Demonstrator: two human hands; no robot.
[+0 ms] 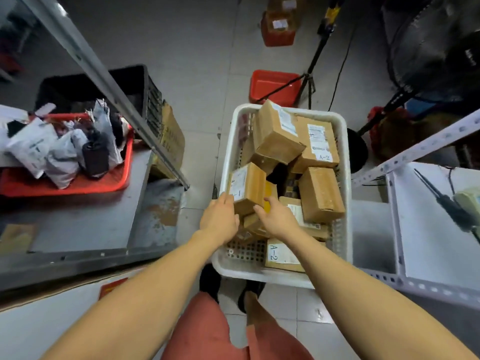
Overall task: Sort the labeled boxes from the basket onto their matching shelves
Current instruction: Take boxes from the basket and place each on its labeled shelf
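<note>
1. We reach both arms down into the white basket (pixel 346 162) at the centre of the frame, where it sits on the tiled floor full of cardboard boxes.
2. Our left hand (pixel 220 218) curls against the near left side of a small labeled box (pixel 248 188), which stands tilted at the basket's left wall, white label facing left.
3. Our right hand (pixel 278 216) cups the same box from its lower right, fingers bent onto its brown face; both hands grasp it together.
4. A flat box marked A-2 (pixel 281 255) lies at the basket's near edge, just under our right wrist.
5. Another box (pixel 318 141) with a handwritten code sits in the basket's upper right.
6. In the left of the frame, a red tray (pixel 65 185) of mailer bags rests on a grey shelf (pixel 85 224).
7. A white shelf (pixel 428 229) fills the right of the frame.
</note>
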